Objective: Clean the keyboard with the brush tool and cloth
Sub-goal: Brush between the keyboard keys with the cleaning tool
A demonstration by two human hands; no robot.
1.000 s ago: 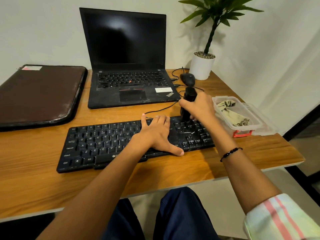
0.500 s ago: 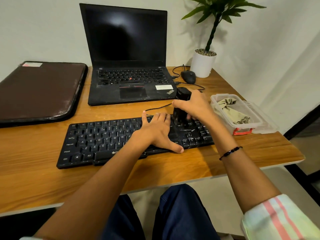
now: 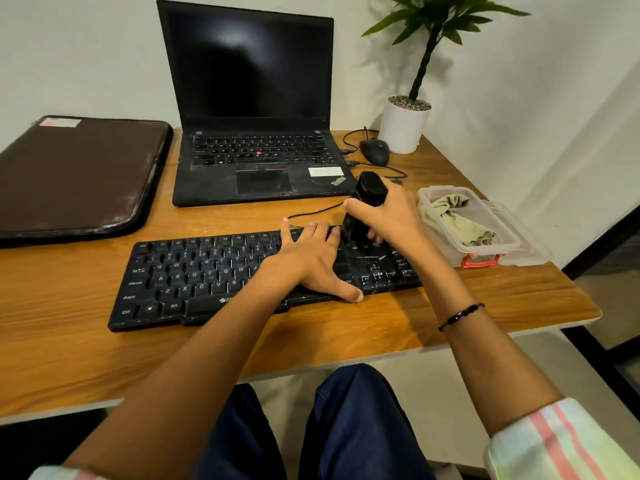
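brushing stage under way, cloth stage not begun.
right hand (image 3: 391, 216) grips the black block-shaped brush tool (image 3: 363, 213) upright on the right end of the black plastic keyboard (image 3: 207, 271); left hand (image 3: 311, 258) lies flat and spread, holding it down. beige cloth (image 3: 457, 216) sits unused in a clear plastic box (image 3: 502, 244). wooden desk (image 3: 69, 341), white wall; open black laptop (image 3: 256, 109) behind.

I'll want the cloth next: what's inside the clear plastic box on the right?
A crumpled pale green cloth lies inside the clear box; anything beneath the cloth is covered.
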